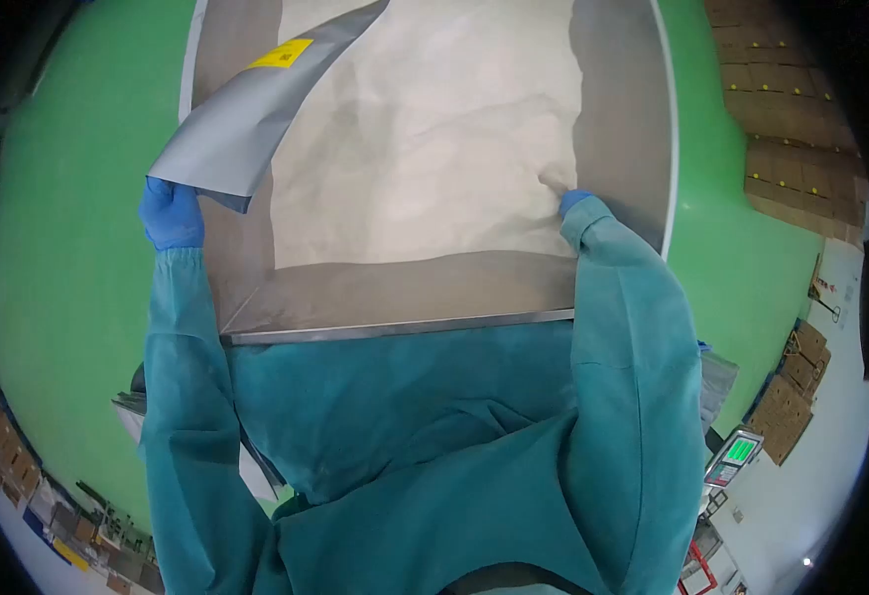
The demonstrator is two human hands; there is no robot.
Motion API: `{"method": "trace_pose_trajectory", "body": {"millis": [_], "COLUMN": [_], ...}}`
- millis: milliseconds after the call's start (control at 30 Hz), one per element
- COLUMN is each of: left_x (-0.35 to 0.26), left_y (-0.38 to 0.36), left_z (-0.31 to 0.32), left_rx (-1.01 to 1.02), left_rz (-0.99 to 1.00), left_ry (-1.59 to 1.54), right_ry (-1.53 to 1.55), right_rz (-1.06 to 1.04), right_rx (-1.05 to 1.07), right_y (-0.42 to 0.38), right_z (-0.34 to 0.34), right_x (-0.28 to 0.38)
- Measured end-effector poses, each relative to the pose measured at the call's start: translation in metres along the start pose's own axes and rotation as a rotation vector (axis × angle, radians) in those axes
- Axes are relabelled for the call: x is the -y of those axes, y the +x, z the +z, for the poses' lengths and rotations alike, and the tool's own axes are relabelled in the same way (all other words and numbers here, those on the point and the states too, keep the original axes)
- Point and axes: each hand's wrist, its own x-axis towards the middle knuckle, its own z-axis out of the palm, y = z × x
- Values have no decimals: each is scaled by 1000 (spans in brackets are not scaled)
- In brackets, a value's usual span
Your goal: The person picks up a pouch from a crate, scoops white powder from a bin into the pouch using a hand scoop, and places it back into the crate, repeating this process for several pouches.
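My left hand (173, 213), in a blue glove, grips the edge of a silver foil bag (246, 124) with a yellow label (282, 54). The bag slants up over the left wall of a large metal bin (625, 109). Pale, off-white powder (434, 139) fills much of the bin. Over on the right, my blue-gloved right hand (573, 201) is down at the powder's surface. Its fingers are hidden by the cuff and the powder, so whether they hold anything does not show. A small hollow marks the powder beside it.
The bin's near rim (405, 328) runs along my green gown. Stacked cardboard boxes (787, 119) stand at the upper right, with more boxes (790, 397) lower down. A scale display (740, 451) glows green at the right. Green floor (77, 178) surrounds the bin.
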Motion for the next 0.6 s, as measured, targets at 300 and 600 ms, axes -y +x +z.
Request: {"method": "trace_pose_trajectory", "body": {"millis": [300, 600], "left_x": [4, -2], "left_y": [-4, -4], "left_z": [-3, -11], "left_rx": [-71, -31], "left_rz": [12, 260], "left_ry": [-41, 357], "right_ry": [445, 567], "right_rz": [-200, -303], "right_rx": [-35, -42], "right_y": [43, 97], "right_z": [35, 31], "right_x": [88, 169]}}
